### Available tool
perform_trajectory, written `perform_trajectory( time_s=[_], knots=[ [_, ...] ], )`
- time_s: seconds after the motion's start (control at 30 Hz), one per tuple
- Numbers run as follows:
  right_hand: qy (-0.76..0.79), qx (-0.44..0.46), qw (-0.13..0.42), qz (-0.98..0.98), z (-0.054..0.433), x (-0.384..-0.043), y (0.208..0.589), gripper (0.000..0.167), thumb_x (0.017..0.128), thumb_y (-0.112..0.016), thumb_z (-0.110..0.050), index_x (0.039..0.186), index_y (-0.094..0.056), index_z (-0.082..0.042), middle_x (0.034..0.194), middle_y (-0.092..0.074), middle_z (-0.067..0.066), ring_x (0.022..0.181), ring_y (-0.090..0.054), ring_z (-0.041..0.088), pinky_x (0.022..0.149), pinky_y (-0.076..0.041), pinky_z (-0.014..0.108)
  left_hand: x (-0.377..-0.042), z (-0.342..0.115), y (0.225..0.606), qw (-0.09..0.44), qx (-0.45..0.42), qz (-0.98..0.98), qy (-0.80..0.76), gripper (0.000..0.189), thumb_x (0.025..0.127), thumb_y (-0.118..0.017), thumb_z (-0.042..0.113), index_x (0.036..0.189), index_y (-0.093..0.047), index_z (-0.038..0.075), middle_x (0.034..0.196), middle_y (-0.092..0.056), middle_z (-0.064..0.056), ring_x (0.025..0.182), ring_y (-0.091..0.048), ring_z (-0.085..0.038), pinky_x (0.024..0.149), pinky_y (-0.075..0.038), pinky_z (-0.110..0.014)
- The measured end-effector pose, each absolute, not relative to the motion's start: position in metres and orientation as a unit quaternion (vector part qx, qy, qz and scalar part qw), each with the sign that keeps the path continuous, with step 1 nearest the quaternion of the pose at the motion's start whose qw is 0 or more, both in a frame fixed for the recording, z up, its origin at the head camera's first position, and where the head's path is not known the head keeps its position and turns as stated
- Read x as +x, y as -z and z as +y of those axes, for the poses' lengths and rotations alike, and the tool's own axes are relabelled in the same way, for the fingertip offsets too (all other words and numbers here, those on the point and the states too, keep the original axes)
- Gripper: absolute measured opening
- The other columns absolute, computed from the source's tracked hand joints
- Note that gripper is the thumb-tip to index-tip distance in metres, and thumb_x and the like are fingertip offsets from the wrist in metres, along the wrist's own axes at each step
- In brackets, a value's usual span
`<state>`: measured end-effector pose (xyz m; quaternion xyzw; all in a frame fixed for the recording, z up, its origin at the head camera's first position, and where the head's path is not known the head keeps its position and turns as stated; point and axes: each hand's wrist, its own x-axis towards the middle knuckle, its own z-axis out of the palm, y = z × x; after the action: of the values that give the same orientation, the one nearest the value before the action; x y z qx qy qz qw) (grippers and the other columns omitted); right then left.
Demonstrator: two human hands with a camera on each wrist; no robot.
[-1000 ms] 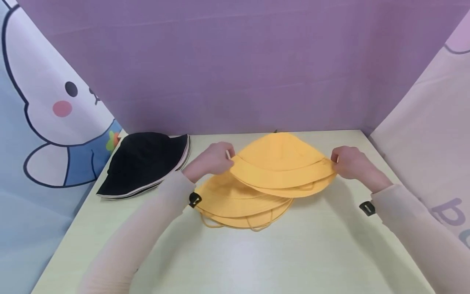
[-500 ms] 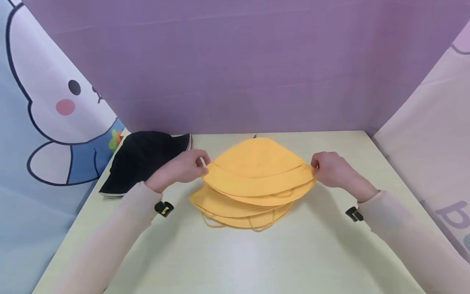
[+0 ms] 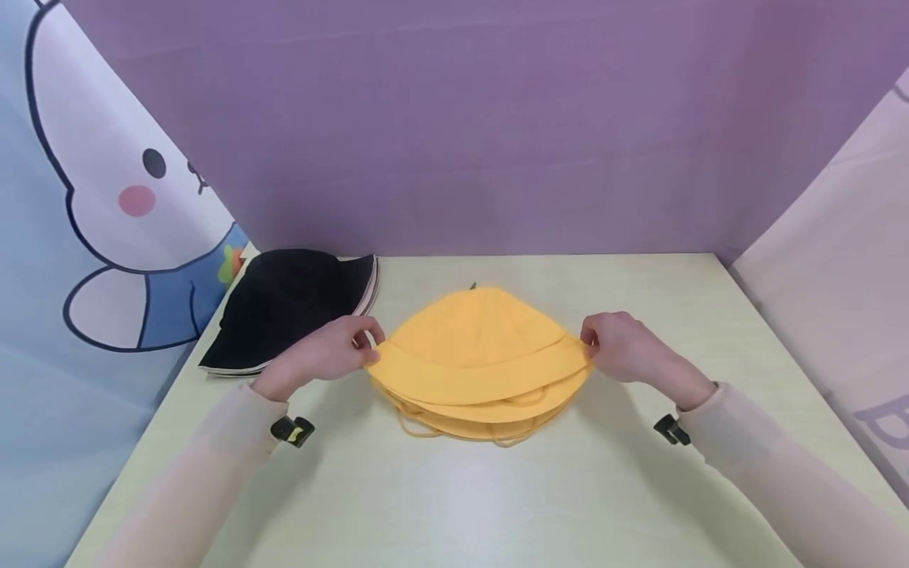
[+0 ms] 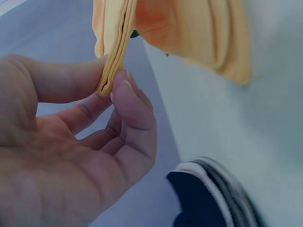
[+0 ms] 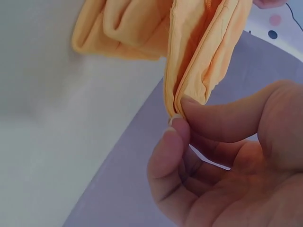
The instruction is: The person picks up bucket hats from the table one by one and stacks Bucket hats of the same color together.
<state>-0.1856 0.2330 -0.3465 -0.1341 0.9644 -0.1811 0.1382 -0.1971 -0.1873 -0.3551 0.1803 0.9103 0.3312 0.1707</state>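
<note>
A folded yellow bucket hat hangs between both hands, brim toward the person. My left hand pinches its left brim corner between thumb and fingers; the left wrist view shows the layered brim edge in that pinch. At the opposite corner my right hand pinches the brim, with the fabric held between thumb and fingertips in the right wrist view. Below lies a stack of yellow hats, mostly hidden, with thin yellow cords at its front. Both wrist views show a gap between held hat and stack.
Black bucket hats with pale-edged brims lie stacked at the table's back left, close to the left forearm. A purple cloth stands behind the pale table. Printed cloths flank it on both sides.
Both hands have carried the held yellow hat left and then down toward the person. It now covers most of the lower yellow stack. The black hats stay in place.
</note>
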Motion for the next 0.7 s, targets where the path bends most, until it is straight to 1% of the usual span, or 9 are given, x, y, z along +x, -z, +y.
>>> perform_trajectory(
  time_s=[0.1,0.27,0.43,0.7],
  knots=[
    [0.186,-0.134,0.148,0.962,0.233,-0.184,0.354,0.007,0.091,-0.060,-0.001,0.095,-0.066,-0.002,0.084,-0.061,0.006,0.070,-0.055,0.022,0.063,-0.047,0.034,-0.195,-0.189,0.368,0.177,0.184,0.902,-0.349,0.013,0.090,-0.064,0.001,0.103,-0.063,0.003,0.080,-0.060,-0.007,0.068,-0.055,-0.019,0.063,-0.046,-0.033],
    [0.189,-0.122,0.169,0.960,0.231,-0.183,0.368,0.005,0.094,-0.061,-0.003,0.095,-0.065,-0.001,0.084,-0.061,0.006,0.070,-0.055,0.021,0.062,-0.047,0.033,-0.195,-0.189,0.391,0.171,0.188,0.897,-0.363,0.011,0.087,-0.063,-0.002,0.097,-0.062,0.002,0.076,-0.058,-0.006,0.066,-0.053,-0.018,0.061,-0.044,-0.033],
    [0.192,-0.118,0.171,0.959,0.228,-0.185,0.383,0.003,0.093,-0.061,-0.003,0.093,-0.064,-0.001,0.083,-0.060,0.006,0.071,-0.055,0.021,0.062,-0.046,0.033,-0.198,-0.187,0.409,0.171,0.170,0.910,-0.337,0.010,0.088,-0.064,-0.001,0.096,-0.062,0.005,0.074,-0.055,-0.003,0.066,-0.050,-0.017,0.062,-0.042,-0.032],
    [0.201,-0.111,0.180,0.956,0.225,-0.187,0.402,0.004,0.091,-0.062,-0.001,0.090,-0.061,-0.004,0.082,-0.059,0.005,0.071,-0.053,0.021,0.063,-0.044,0.032,-0.199,-0.182,0.420,0.165,0.158,0.926,-0.302,0.011,0.088,-0.063,0.000,0.095,-0.058,0.007,0.078,-0.054,-0.005,0.067,-0.050,-0.019,0.063,-0.042,-0.032]
  ],
)
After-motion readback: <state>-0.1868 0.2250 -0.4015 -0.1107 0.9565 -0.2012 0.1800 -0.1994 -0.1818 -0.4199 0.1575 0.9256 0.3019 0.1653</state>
